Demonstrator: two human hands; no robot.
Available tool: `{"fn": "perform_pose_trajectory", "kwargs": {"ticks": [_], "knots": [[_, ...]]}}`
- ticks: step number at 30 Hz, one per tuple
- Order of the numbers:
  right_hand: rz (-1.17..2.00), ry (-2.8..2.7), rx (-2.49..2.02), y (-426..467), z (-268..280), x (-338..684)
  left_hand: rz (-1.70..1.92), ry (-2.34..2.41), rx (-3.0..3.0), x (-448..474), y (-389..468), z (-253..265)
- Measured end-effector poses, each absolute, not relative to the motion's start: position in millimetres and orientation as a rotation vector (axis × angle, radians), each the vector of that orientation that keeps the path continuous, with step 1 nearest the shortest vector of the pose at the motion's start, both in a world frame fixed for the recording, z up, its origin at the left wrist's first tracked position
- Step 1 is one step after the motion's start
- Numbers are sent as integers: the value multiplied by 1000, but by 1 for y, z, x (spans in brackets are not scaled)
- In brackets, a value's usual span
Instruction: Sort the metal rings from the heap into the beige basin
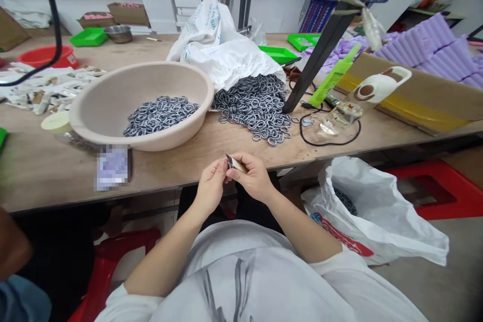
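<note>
My left hand (212,181) is closed in a pinch just beyond the table's front edge, and what sits between its fingertips is too small to make out. Against it, my right hand (256,178) grips a small knife (237,165) with a pale handle and a short dark blade pointing toward the left fingers. Grey rings (162,115) lie heaped in a wide beige basin (85,123) on the table. More grey rings (260,105) spill from a white sack (234,63) right of the basin.
A black post (320,40) rises beside the spilled rings. Right of it stand a clear bottle (341,115), a black cord and a carton (415,103) with purple pieces. An open white bag (385,211) sits low at my right. Another person's arm (13,246) shows at left.
</note>
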State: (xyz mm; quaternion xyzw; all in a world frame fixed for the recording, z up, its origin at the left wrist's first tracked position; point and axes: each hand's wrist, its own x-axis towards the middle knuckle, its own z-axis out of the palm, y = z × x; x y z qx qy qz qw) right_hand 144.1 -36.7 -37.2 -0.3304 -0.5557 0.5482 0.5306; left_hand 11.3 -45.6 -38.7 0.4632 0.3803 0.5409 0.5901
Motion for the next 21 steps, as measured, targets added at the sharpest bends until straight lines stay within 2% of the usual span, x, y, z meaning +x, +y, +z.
{"fn": "perform_pose_trajectory", "kwargs": {"ticks": [7,21], "knots": [[1403,-1106,-772,-37,-36,134,1280,906,1013,18,-52,-42],[1378,-1266,-823,-44,-39,137,1202,836,789,19,-61,-27]]}}
